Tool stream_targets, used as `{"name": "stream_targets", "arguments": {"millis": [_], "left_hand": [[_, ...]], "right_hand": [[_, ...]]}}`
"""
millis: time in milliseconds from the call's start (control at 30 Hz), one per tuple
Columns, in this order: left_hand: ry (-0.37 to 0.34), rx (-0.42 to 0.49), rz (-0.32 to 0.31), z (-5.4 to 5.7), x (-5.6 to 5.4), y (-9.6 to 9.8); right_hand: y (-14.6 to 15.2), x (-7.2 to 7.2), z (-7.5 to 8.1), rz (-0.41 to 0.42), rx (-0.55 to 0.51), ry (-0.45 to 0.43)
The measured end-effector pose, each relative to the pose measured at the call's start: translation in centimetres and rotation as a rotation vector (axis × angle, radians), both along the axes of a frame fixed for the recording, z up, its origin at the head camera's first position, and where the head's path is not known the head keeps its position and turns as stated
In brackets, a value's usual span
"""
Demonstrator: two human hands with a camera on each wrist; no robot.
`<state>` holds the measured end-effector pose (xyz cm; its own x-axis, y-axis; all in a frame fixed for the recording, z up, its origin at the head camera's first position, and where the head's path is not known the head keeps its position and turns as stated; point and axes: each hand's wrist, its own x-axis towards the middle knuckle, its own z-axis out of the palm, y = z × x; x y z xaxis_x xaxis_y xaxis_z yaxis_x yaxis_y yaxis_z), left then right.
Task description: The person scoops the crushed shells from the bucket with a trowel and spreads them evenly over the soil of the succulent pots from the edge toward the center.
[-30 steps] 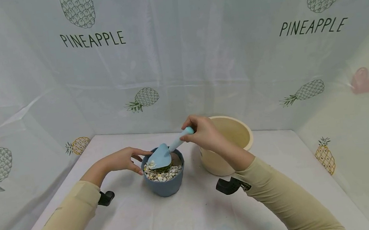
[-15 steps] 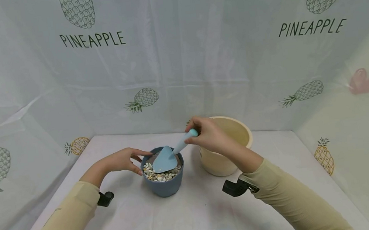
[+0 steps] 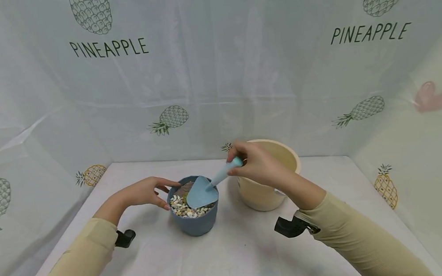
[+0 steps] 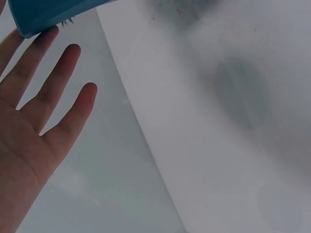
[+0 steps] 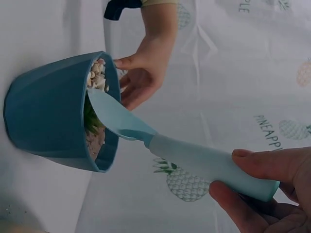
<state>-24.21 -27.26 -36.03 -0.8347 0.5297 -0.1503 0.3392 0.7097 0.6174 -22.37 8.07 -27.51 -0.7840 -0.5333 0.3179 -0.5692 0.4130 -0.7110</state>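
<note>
The table (image 3: 233,261), draped in a white cloth, is the biggest thing, with a pineapple-print sheet (image 3: 214,67) standing behind it and at both sides. The blue pot (image 3: 194,211) near the table's middle serves as landmark. Just right of the pot and a little behind it stands the larger cream pot (image 3: 266,178), apart from it.

The blue pot itself holds pale pebbles (image 3: 179,206), a bit of green plant and some brownish fill toward its back; the right wrist view shows the plant under the pebbles (image 5: 97,73).

The right hand (image 3: 257,165) is above and to the right of the blue pot, in front of the cream pot, its fingers and thumb clamped round the handle of a light blue trowel (image 3: 210,188). The trowel slopes down leftward, its blade inside the pot's mouth, over the pebbles.

The left hand (image 3: 146,193) lies at the pot's left side, fingers straight and spread apart, fingertips touching the pot's wall near the rim; the left wrist view shows the spread fingers (image 4: 58,77) against blue.
</note>
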Motion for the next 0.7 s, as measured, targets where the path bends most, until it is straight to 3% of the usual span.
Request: {"name": "stream_targets", "arguments": {"millis": [133, 267, 700], "left_hand": [[0.04, 0.045, 0.005, 0.7, 0.2, 0.0], [0.076, 0.114, 0.025, 1.5, 0.0, 1.1], [0.129, 0.148, 0.033, 3.9, -0.2, 8.2]], "right_hand": [[0.8, 0.3, 0.3, 0.011, -0.025, -0.022], [2.2, 0.7, 0.8, -0.037, -0.029, -0.023], [7.9, 1.0, 1.6, -0.165, -0.032, 0.036]]}}
